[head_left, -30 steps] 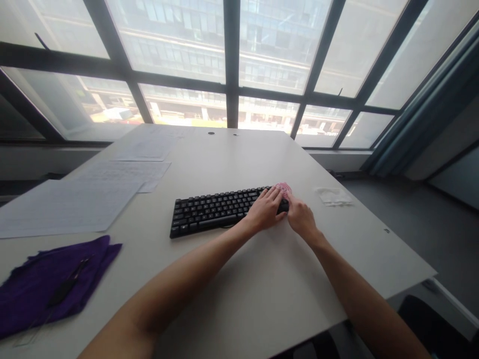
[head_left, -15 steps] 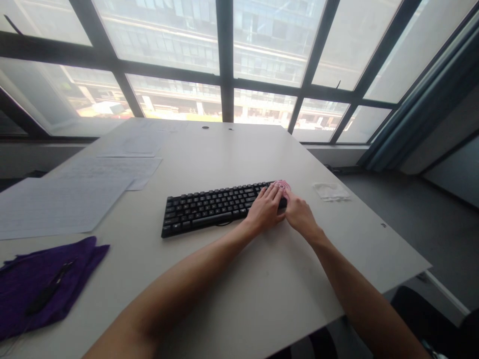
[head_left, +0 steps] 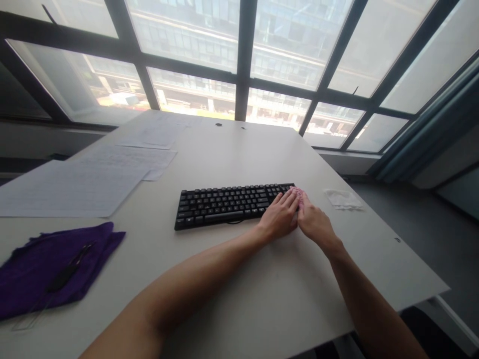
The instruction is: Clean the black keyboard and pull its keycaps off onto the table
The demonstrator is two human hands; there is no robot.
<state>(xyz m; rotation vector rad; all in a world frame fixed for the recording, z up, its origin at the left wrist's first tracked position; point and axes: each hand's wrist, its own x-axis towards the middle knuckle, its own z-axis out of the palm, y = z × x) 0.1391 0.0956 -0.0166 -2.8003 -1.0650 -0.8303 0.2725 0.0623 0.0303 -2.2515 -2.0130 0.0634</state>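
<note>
A black keyboard (head_left: 220, 203) lies on the white table. Over its right end, my left hand (head_left: 280, 213) lies palm down with its fingers stretched out, the tips against a small pink round thing with rings on its face (head_left: 298, 193). I cannot make out what kind of thing it is. From the right, my right hand (head_left: 316, 223) closes on that pink thing, with the thumb side toward my left hand. Both hands nearly touch and cover most of the pink thing and the keyboard's right end.
Printed papers (head_left: 86, 177) spread over the table's left side. Nearer, a purple cloth (head_left: 86, 264) carries a black-handled tool with thin metal parts (head_left: 63, 276). A folded white tissue (head_left: 343, 199) lies to the right, near the table edge. Windows (head_left: 190, 85) stand behind the table.
The view has turned, so everything sits further right in it. The pink thing's ringed face shows less now, more covered and tilted between my hands. Both hands stay at the keyboard's right end.
</note>
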